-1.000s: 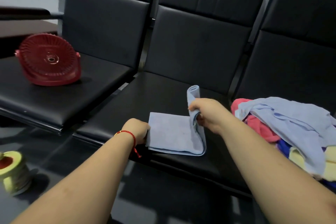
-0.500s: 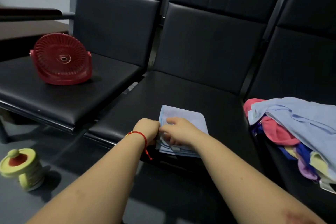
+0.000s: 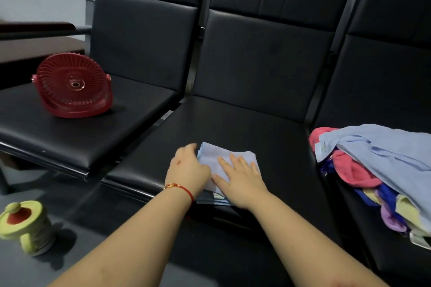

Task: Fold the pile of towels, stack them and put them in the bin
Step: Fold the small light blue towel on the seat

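Three black padded seats point(image 3: 233, 128) stand in a row against a pale wall. On the middle seat, near its front edge, lies a folded light-blue towel point(image 3: 211, 156). The right hand point(image 3: 240, 177) lies flat on top of it with fingers straight and spread, pressing it down, its grip released. The left hand point(image 3: 187, 170) rests at the towel's left edge; it is blurred, so whether it pinches the cloth or only touches it cannot be told. A red cord bracelet point(image 3: 180, 187) circles the left wrist. On the right seat sits the pile point(image 3: 373, 161) of unfolded towels, blue on top, with pink, yellow and purple beneath. On the left seat stands a red fan point(image 3: 72, 85), tilted back. A yellow-green spool point(image 3: 25, 226) sits low at the left.
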The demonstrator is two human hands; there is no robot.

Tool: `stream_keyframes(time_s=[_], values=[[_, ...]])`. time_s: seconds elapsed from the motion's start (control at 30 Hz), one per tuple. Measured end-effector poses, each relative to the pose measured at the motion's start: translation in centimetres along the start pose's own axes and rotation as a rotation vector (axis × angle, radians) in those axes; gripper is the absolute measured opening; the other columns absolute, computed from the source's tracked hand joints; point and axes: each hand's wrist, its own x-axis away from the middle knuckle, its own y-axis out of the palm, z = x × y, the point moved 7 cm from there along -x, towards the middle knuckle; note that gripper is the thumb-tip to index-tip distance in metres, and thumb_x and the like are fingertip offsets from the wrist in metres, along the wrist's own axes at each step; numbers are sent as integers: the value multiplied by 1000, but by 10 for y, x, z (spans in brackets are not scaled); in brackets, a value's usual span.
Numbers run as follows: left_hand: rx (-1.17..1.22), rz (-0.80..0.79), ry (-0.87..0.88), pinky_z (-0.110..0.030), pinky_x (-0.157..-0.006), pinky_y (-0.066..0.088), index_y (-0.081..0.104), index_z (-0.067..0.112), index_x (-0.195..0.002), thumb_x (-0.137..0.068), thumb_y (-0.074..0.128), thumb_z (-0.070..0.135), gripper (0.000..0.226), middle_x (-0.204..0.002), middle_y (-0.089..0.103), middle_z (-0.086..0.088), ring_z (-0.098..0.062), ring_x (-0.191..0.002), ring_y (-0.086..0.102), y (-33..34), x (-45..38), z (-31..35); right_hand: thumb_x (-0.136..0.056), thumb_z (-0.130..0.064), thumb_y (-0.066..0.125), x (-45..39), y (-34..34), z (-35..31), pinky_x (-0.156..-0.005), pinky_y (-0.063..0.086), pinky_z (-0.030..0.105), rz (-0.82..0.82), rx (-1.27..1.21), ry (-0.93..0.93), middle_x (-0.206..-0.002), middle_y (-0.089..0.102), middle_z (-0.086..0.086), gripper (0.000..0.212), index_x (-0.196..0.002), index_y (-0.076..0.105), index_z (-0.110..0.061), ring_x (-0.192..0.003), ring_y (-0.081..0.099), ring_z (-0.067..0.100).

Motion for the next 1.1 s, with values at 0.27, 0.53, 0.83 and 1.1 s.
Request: stream_keyframes(time_s=[0.27,0.53,0.83,1.1], values=[[-578,-312,329,-37,-117,11,19,21,-150,-103,17,32,49,-159,12,6,-13,-146,8,52,8,2,-98,-47,32,17,-10,10,-118,-1,37,127,-88,3,-160,12,-3,56,-150,24,-28,-147,5,12],[-629,-323,327,-34,-119,0,-2,24,-153,-102,15,40,56,-160,-9,4,-17,-147,-5,46,-14,-13,-98,-54,28,9,-3,13,-119,0,33,117,-98,-71,-161,6,-6,59,-151,18,-30,-147,0,10],[-781,-421,306,-34,-114,11,7,31,-150,-72,21,59,85,-160,-8,7,-15,-145,5,14,-115,-28,-98,-53,29,-93,-10,-13,-118,-4,33,98,-78,-207,-161,2,-8,60,-152,13,-33,-147,-4,9],[-743,-336,148,-41,-118,10,-8,33,-151,-68,18,64,92,-158,-16,12,-17,-147,-3,9,-192,-47,-98,-53,27,-176,-20,-20,-119,-2,35,120,-63,-239,-161,0,-9,60,-152,12,-34,-147,-4,8]])
